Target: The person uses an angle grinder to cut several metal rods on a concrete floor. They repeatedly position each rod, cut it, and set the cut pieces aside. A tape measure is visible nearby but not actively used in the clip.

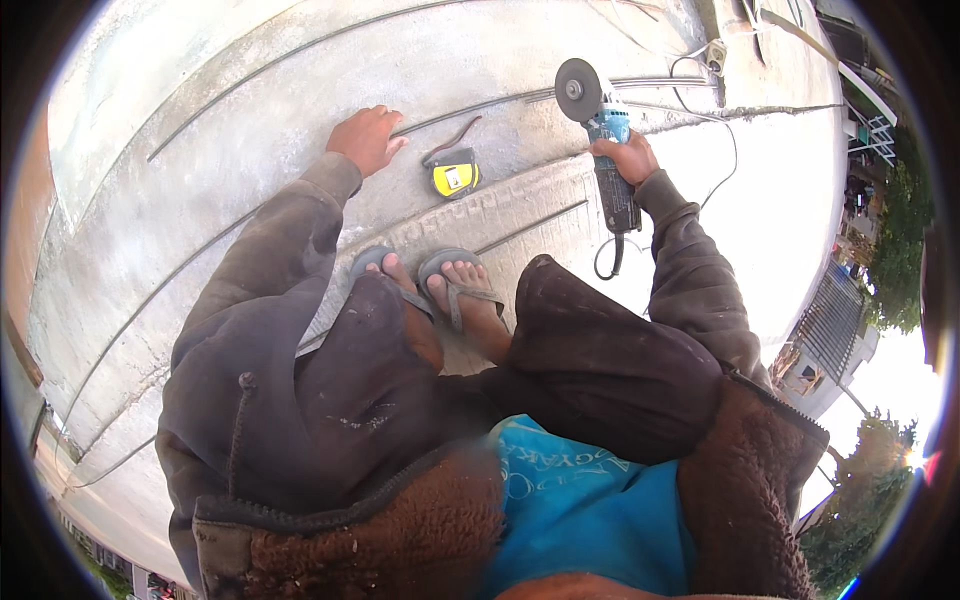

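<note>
While the person squats on pale, rough concrete [260,170], the right hand [628,160] grasps an angle grinder [617,200] at upper right of centre, fingers wrapped round the body. Grinder: teal plastic front, long black rear housing, scuffed; thin round dark disc [575,88] at the top end, flat side facing the camera, pale metal guard beside it. Black cable [607,270] loops out of the rear end.

Left hand [363,140], upper centre-left, fingers bent, sits at the near end of a thin metal rod [470,113]; cannot tell whether it grips the rod or only rests by it. Rod is slim, dark grey, runs right toward more rods behind the grinder. Another long rod [250,77] bows across upper left; a shorter one [535,223] lies below centre-right.

Tape measure [455,176] just right of the left hand: chunky rounded case, black with bright yellow face, curved dark strap touching its top edge.

Grey rubber flip-flops [443,262] on bare feet, centre. Clothing: worn brown jacket [705,265], shaggy fleece lining [370,525], smooth blue shirt [590,510], dark trousers [610,360] with pale smudges. Leafy trees [900,260] at far right.
</note>
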Demonstrator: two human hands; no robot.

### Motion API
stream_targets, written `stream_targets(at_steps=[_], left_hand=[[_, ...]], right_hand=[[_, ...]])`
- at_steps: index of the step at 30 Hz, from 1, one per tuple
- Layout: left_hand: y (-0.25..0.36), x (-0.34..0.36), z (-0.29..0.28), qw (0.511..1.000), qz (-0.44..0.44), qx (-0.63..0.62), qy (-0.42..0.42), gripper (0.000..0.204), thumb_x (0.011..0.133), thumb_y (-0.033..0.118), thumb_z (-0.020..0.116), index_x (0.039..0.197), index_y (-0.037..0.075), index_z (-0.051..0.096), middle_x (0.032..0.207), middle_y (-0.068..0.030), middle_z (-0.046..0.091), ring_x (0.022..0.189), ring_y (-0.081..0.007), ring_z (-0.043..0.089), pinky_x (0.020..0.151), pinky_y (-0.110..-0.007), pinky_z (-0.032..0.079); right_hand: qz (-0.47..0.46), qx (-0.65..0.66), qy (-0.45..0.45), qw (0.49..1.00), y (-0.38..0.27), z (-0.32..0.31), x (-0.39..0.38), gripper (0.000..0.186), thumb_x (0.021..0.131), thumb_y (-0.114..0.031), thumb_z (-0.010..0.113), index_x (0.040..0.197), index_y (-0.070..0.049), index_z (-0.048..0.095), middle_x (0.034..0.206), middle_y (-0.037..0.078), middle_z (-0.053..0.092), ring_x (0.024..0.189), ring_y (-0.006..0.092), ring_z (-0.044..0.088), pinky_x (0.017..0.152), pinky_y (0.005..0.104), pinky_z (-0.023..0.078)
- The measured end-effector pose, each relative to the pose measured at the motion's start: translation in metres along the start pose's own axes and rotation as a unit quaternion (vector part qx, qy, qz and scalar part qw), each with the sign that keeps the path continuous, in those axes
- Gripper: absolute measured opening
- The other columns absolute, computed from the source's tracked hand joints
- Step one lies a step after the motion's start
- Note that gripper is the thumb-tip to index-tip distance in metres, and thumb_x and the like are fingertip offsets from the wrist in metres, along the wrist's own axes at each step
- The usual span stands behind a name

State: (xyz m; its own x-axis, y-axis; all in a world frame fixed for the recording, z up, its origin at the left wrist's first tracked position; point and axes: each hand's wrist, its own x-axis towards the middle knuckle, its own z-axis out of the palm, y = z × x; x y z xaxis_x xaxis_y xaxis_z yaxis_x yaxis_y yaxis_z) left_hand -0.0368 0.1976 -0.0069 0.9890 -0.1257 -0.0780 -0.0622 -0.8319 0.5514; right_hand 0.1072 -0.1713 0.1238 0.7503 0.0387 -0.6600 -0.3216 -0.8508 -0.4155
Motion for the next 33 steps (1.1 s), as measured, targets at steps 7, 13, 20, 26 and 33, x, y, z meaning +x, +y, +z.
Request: stream_targets(at_steps=[7, 13, 20, 26, 33], left_hand=[[0.01, 0.044, 0.034, 0.986, -0.011, 0.054, -0.158, 0.033, 0.091, 0.012, 0.056, 0.123, 0.007, 0.052, 0.114, -0.0186, 0.059, 0.106, -0.0344, 0.059, 0.088, -0.044, 0.049], [0.045, 0.049, -0.028, 0.986, 0.007, -0.078, -0.146, 0.03, 0.097, 0.027, 0.05, 0.117, 0.004, 0.055, 0.099, -0.0212, 0.063, 0.095, -0.0377, 0.062, 0.082, -0.046, 0.049], [0.098, 0.069, -0.068, 0.972, -0.075, -0.123, -0.187, 0.048, 0.096, 0.048, 0.05, 0.092, 0.004, 0.068, 0.08, -0.0168, 0.066, 0.075, -0.0295, 0.061, 0.074, -0.04, 0.046], [0.143, 0.05, -0.053, 0.969, -0.143, -0.166, -0.117, 0.053, 0.093, 0.055, 0.05, 0.091, 0.006, 0.07, 0.082, -0.0173, 0.066, 0.075, -0.0291, 0.063, 0.071, -0.04, 0.046], [0.175, 0.027, -0.034, 0.971, -0.191, -0.117, -0.08, 0.052, 0.09, 0.06, 0.054, 0.091, 0.011, 0.072, 0.077, -0.0143, 0.068, 0.074, -0.0315, 0.067, 0.068, -0.042, 0.051]], right_hand=[[-0.01, 0.08, 0.087, 0.993, 0.033, -0.037, -0.048, 0.046, 0.07, -0.024, 0.075, 0.107, 0.002, 0.065, 0.09, 0.012, 0.068, 0.082, 0.02, 0.064, 0.075, 0.0344, 0.05], [0.006, 0.106, 0.148, 0.983, 0.042, -0.06, -0.106, 0.044, 0.074, -0.025, 0.077, 0.106, 0.001, 0.064, 0.087, 0.01, 0.068, 0.076, 0.0171, 0.065, 0.07, 0.0326, 0.052], [-0.008, 0.229, 0.125, 0.965, 0.059, -0.062, -0.139, 0.044, 0.072, -0.018, 0.078, 0.107, 0.002, 0.06, 0.09, 0.01, 0.066, 0.077, 0.0171, 0.063, 0.069, 0.0326, 0.052], [-0.051, 0.156, 0.094, 0.982, 0.061, -0.05, -0.129, 0.046, 0.071, -0.017, 0.077, 0.108, 0.002, 0.059, 0.092, 0.012, 0.066, 0.081, 0.0196, 0.065, 0.072, 0.0334, 0.052], [-0.085, 0.051, 0.104, 0.99, 0.06, -0.038, -0.129, 0.039, 0.071, -0.018, 0.075, 0.101, 0.003, 0.062, 0.086, 0.012, 0.068, 0.075, 0.0199, 0.065, 0.071, 0.0337, 0.052]])
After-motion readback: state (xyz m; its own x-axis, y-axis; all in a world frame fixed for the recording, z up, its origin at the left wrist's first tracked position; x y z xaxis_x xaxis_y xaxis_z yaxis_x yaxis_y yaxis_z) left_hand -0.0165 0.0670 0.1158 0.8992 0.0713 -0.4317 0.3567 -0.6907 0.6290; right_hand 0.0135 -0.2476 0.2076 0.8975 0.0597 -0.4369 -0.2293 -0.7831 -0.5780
